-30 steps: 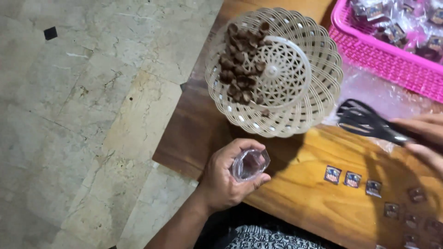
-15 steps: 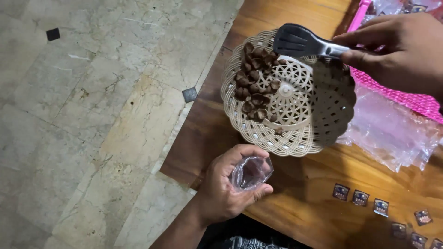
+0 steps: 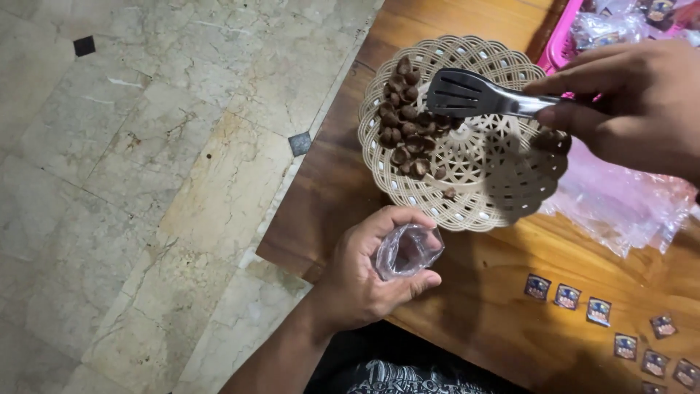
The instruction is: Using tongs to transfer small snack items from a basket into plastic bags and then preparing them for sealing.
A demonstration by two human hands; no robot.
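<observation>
Head view looks down on a small clear plastic pouch (image 3: 407, 250), held mouth-open in the left hand (image 3: 368, 281); the fingers (image 3: 419, 281) curl round it and the thumb presses its near side, so the hand is clenched on the pouch, just off the near edge of the brown wooden table (image 3: 503, 321); just beyond the pouch sits a cream woven plastic basket (image 3: 467, 186) of round, lacy shape, resting on the table; a heap of small dark brown round pieces (image 3: 405, 124) lies in its left half, with a few strays nearer the middle; over the basket hovers a pair of black slotted tongs (image 3: 467, 93), its flat head above the heap, its handle gripped by the right hand (image 3: 631, 109), whose thumb and fingers are closed on it; whether the tongs hold any piece cannot be told; right of the basket lies a pile of clear plastic bags (image 3: 627, 208); a pink plastic crate (image 3: 565, 40) stands at the far edge with wrapped packets inside; small square dark stickers (image 3: 569, 295) lie in a row on the table at the near right; pale marble floor tiles (image 3: 146, 182) fill the left.
</observation>
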